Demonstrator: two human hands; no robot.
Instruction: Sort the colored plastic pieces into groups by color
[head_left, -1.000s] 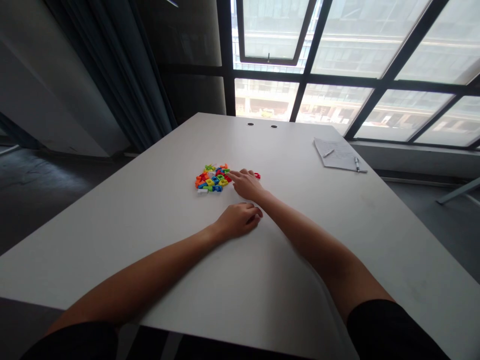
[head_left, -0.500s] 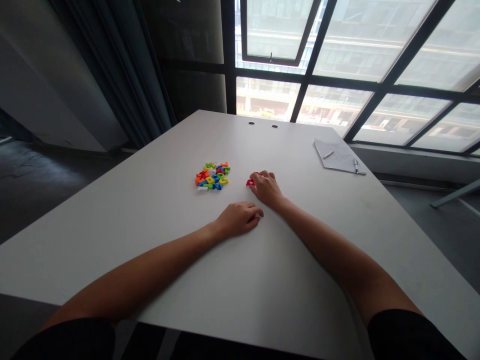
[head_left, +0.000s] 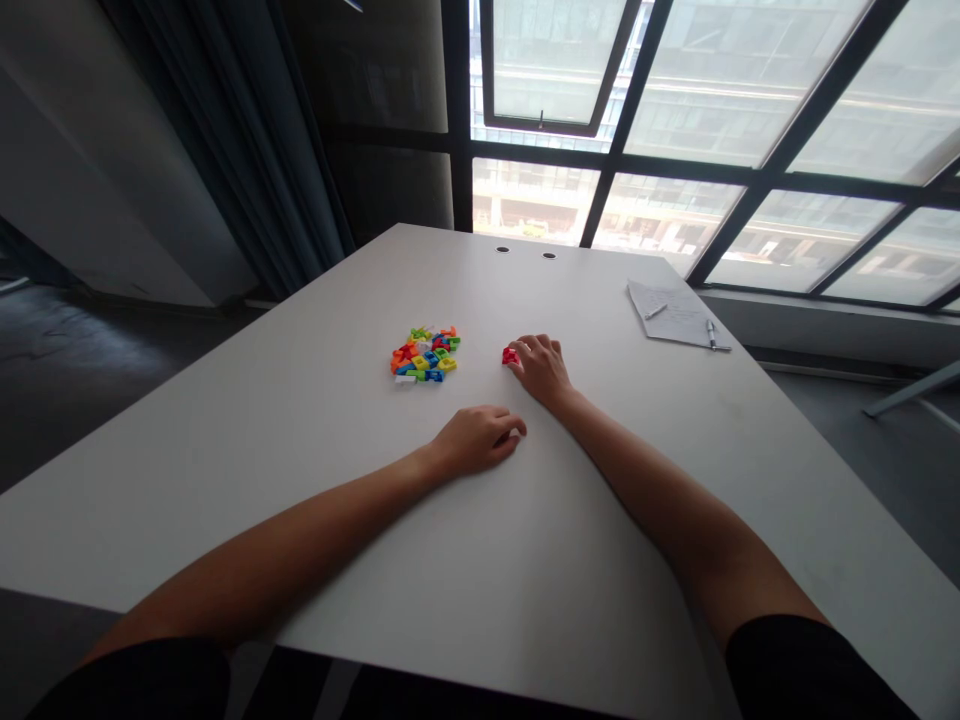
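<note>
Red plastic piece [head_left: 510,356] is lying flat on the white bench [head_left: 585,600], right of centre in the frame. It is small, and its exact shape cannot be determined at this resolution. The right hand [head_left: 541,370] is resting on the bench just beside it, with its fingers [head_left: 531,346] extending toward the upper left and touching the piece. The fingers are slightly curved, but it cannot be determined whether they are grasping the piece or merely contacting it.

The left hand [head_left: 478,440] is resting on the bench nearer the lower centre, just below and to the left of the right hand and not touching it. Its fingers [head_left: 511,430] are curling loosely, with no object showing in them. That hand is positioned nearest the heap of multicoloured plastic letter pieces [head_left: 424,355], which is lying to the left of the red piece, slightly apart from it.

Toward the upper right, a sheet of paper [head_left: 670,313] is lying on the bench, with a pen [head_left: 711,333] resting along its lower right edge. Black sleeves [head_left: 810,670] are covering the upper arms at the bottom of the frame. A large gridded window [head_left: 675,110] is occupying the upper right, and a dark curtain [head_left: 247,130] is hanging at the upper left.
</note>
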